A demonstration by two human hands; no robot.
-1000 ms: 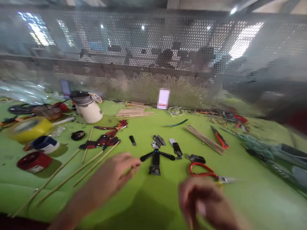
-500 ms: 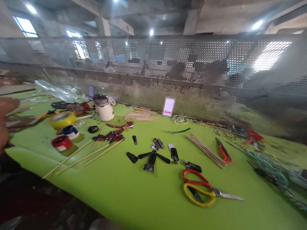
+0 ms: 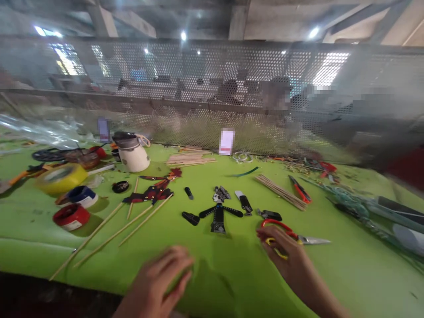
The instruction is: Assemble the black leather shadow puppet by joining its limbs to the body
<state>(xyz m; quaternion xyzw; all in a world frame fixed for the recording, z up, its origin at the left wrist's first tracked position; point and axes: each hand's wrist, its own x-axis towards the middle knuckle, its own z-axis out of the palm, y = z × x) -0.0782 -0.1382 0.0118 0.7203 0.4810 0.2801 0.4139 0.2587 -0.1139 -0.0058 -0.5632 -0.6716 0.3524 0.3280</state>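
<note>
My left hand (image 3: 162,276) hovers above the near part of the green table, its fingers bent and the thumb apart, with nothing seen in it. On the right, my right hand (image 3: 281,247) is closed over the handles of the scissors (image 3: 313,240), one loop red and one yellow; the hand partly hides them. In front of both hands lies a flat black jointed figure (image 3: 218,216) with outstretched arms. Loose black pieces lie around it: a boot-shaped piece (image 3: 190,217), a small piece (image 3: 188,193), a leg piece (image 3: 245,203) and another piece (image 3: 270,215).
A red-and-black figure (image 3: 152,192) on thin sticks lies left. Tape rolls (image 3: 71,217), a yellow tape roll (image 3: 59,176) and a white jug (image 3: 134,154) stand beyond. A stick bundle (image 3: 281,192), a utility knife (image 3: 300,189) and a perforated screen (image 3: 198,88) are further back.
Both my hands have come into view from below, the right one onto the scissors' handles. The view has turned to the right. Another person's hand at the left edge is out of view.
</note>
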